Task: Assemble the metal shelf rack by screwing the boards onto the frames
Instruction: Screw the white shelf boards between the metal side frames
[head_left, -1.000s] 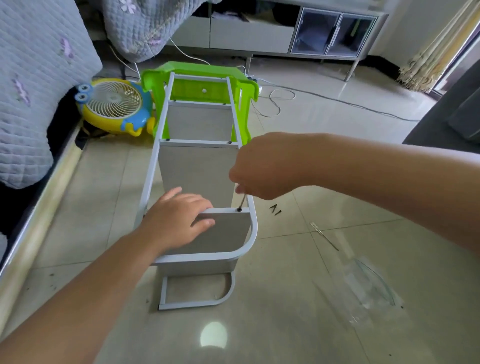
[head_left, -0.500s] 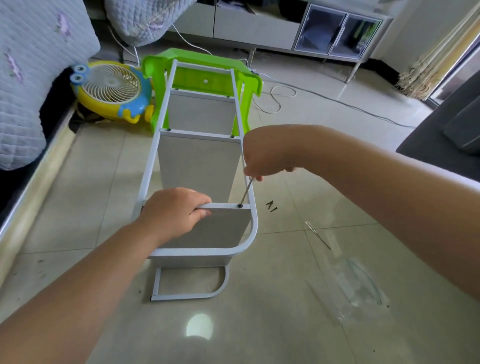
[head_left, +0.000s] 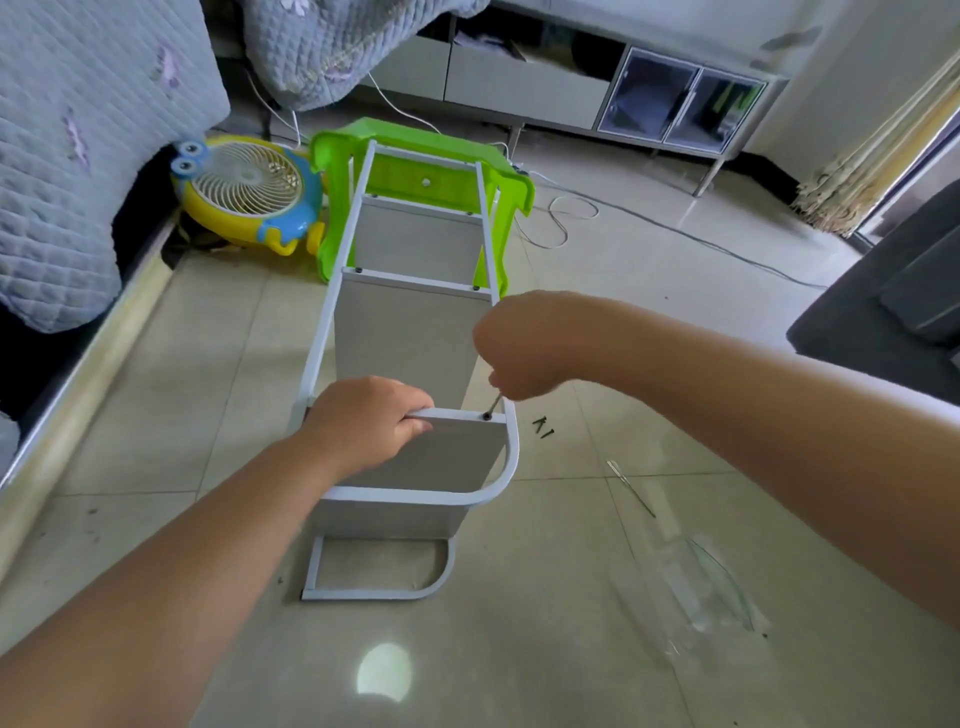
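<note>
A white metal shelf rack (head_left: 410, 364) lies on its side on the glossy tiled floor (head_left: 545, 649), the left hand (head_left: 366, 423) gripping the nearest flat grey board (head_left: 452, 452) apparently to steady it, while the right hand (head_left: 519, 353) pinches a thin tool (head_left: 493, 405) onto a screw (head_left: 487, 416).

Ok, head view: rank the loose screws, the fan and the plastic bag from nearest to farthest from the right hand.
1. Loose screws: on the floor just below and right of the right hand, beside the rack.
2. Plastic bag: on the floor, lower right, toward the camera.
3. Fan: far left, past the rack, beside the green stool.
</note>
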